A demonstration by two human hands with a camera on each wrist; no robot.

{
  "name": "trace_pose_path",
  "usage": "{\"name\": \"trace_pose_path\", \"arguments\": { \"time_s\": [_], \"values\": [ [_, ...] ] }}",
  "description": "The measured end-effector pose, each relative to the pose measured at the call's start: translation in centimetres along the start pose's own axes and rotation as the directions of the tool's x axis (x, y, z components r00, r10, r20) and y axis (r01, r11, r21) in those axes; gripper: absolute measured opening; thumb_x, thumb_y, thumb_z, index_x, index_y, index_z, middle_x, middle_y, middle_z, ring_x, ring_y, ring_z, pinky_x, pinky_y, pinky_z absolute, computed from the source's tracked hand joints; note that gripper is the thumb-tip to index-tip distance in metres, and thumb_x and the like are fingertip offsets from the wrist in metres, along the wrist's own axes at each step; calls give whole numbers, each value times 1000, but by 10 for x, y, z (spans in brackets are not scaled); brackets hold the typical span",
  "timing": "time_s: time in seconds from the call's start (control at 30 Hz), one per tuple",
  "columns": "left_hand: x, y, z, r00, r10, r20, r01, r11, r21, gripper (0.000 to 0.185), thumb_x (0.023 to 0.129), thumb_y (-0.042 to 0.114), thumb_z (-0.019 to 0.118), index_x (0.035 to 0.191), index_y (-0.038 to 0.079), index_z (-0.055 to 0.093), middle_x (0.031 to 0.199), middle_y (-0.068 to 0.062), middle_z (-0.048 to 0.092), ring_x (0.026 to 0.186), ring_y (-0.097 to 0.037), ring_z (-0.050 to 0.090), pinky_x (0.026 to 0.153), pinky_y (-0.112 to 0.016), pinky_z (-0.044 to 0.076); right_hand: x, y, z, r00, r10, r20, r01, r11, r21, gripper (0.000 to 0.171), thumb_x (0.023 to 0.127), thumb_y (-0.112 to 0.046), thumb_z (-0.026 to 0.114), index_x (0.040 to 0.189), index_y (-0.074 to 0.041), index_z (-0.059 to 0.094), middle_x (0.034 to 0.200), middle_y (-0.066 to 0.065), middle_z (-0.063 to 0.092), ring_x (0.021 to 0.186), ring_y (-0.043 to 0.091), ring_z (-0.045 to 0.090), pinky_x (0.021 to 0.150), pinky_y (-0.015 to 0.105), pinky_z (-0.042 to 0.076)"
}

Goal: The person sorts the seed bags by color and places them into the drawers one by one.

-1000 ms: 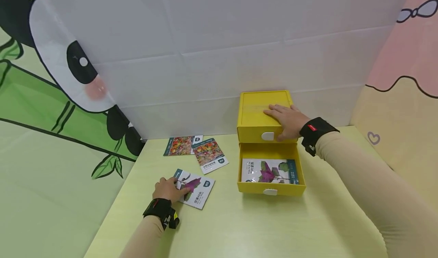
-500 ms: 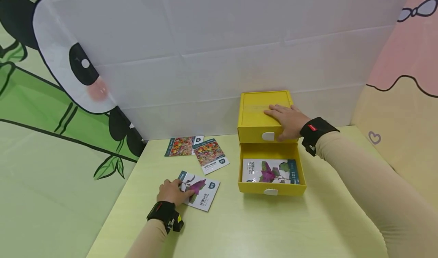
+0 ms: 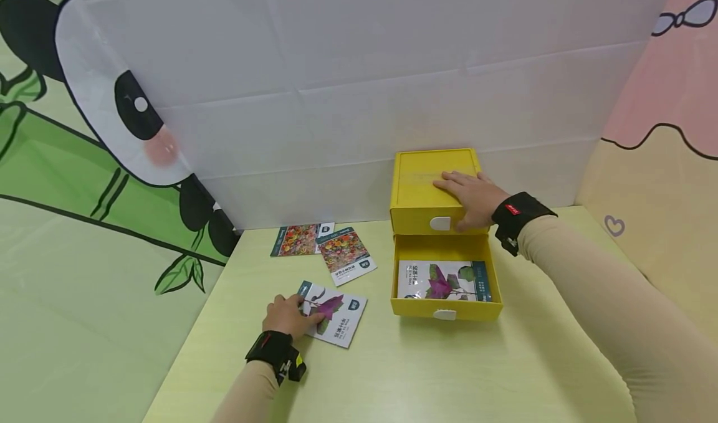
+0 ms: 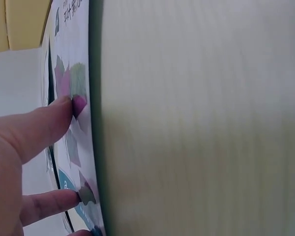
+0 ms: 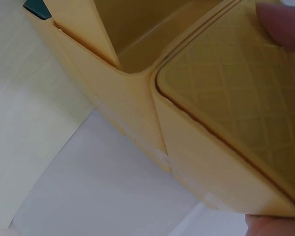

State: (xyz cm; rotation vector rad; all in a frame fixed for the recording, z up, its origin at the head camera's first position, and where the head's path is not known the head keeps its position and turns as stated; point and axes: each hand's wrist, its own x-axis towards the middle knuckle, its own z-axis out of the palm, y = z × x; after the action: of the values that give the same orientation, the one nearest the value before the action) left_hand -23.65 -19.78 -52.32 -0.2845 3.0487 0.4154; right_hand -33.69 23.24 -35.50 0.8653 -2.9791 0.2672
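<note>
On the table, my left hand point(image 3: 287, 316) presses its fingertips on the left part of a flat white packet printed with a purple flower point(image 3: 342, 324). In the left wrist view, the thumb point(image 4: 39, 125) and a finger of that hand touch the packet's printed face point(image 4: 71, 54). My right hand point(image 3: 473, 197) rests over the right side of a yellow two-drawer box point(image 3: 417, 167), fingers spread on its top. The box's lower drawer point(image 3: 443, 309) is pulled out, and a similar purple-flower packet point(image 3: 443, 280) lies inside it. The upper drawer is closed.
Two packets with colourful flower-field pictures lie behind the left hand, the nearer one point(image 3: 346, 255) partly over the farther one point(image 3: 297, 240). A white cloth wall point(image 3: 308, 130) stands behind the table, with a panda-printed cloth point(image 3: 134, 242) at the left.
My left hand has slid the purple-flower packet to the right across the table, towards the box. The right hand and the drawers have stayed as they were.
</note>
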Motion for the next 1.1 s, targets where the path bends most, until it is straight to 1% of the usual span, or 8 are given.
{"name": "trace_pose_path", "arguments": {
  "time_s": [0.2, 0.4, 0.67, 0.83, 0.93, 1.1],
  "values": [
    [-1, 5, 1, 1000, 2, -2, -2, 1000, -3, 76, 71, 56, 78, 125, 4, 61, 99, -18, 51, 90, -34, 48, 66, -44, 44, 2, 2, 2, 1000, 2, 0, -2, 1000, -2, 99, 70, -25, 83, 151, -11, 28, 157, 17, 21, 142, 37, 18, 110, 63, 6],
    [-4, 9, 3, 1000, 27, -4, -27, 1000, 3, 76, 71, 55, 78, 125, 4, 61, 100, -20, 52, 91, -35, 50, 67, -48, 47, 1, 2, 1, 1000, 2, 5, -2, 1000, -2, 99, 71, -25, 84, 151, -10, 28, 157, 17, 20, 143, 37, 17, 109, 64, 7],
    [-10, 16, 1, 999, 34, 7, -34, 999, -18, 73, 71, 52, 79, 124, 4, 62, 97, -18, 51, 88, -33, 50, 65, -45, 45, 0, 1, 0, 1000, 1, 13, -1, 1000, -6, 98, 72, -25, 83, 151, -10, 27, 157, 17, 20, 143, 37, 16, 109, 64, 7],
    [-12, 19, 1, 999, 45, 1, -44, 999, -20, 73, 71, 53, 79, 123, 5, 62, 98, -17, 52, 88, -32, 51, 66, -45, 46, 0, 1, 0, 1000, 5, 15, -5, 1000, -8, 98, 72, -25, 82, 152, -11, 27, 157, 17, 19, 143, 37, 16, 110, 63, 7],
    [-12, 19, 2, 999, 50, -3, -50, 998, -27, 73, 72, 53, 78, 123, 4, 61, 99, -17, 53, 89, -33, 51, 67, -46, 46, 1, 1, -1, 1000, 10, 17, -10, 1000, -7, 98, 72, -26, 82, 152, -11, 26, 157, 16, 19, 143, 37, 17, 110, 63, 7],
    [-10, 17, 4, 999, 34, -21, -34, 999, -27, 82, 73, 56, 76, 127, -2, 53, 107, -23, 53, 95, -38, 53, 74, -52, 48, 0, -1, -2, 1000, 11, 18, -11, 1000, -10, 99, 72, -26, 83, 152, -11, 26, 157, 17, 19, 143, 37, 17, 110, 63, 7]
  ]
}}
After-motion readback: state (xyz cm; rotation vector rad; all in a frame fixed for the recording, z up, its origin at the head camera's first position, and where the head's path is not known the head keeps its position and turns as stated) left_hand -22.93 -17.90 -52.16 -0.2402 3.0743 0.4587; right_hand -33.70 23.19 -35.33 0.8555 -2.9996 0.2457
